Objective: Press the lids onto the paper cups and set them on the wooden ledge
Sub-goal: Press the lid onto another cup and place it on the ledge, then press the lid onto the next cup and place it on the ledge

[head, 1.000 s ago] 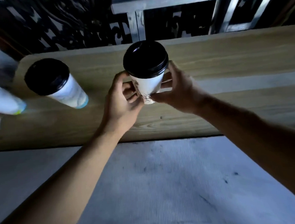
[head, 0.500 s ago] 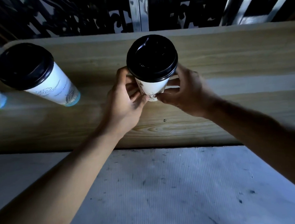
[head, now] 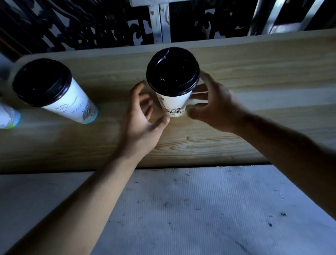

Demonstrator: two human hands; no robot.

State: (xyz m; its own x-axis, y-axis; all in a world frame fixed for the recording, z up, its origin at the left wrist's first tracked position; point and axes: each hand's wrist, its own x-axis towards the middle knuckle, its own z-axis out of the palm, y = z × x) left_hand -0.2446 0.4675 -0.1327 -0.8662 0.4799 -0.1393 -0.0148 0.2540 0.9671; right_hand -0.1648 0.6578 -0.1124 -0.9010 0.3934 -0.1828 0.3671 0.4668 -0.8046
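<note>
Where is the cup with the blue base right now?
In the head view, the blue-based cup stands on the wooden ledge at the left, apart from the cup between both hands.

dark ornate screen (head: 82, 29) behind; grey scuffed floor (head: 196, 213); dim light.

Left hand (head: 142, 120) and right hand (head: 214, 106): both bare. Forearms uncovered (no sleeves, gloves, rings or wristwear visible).

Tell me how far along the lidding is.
Done: a lidded cup stands on the wooden ledge, with a third cup at the frame's left edge, its top cut off. In hand: the middle cup, black lid on, resting on the ledge; the left hand and right hand are open around it. No unlidded cups in view.
</note>
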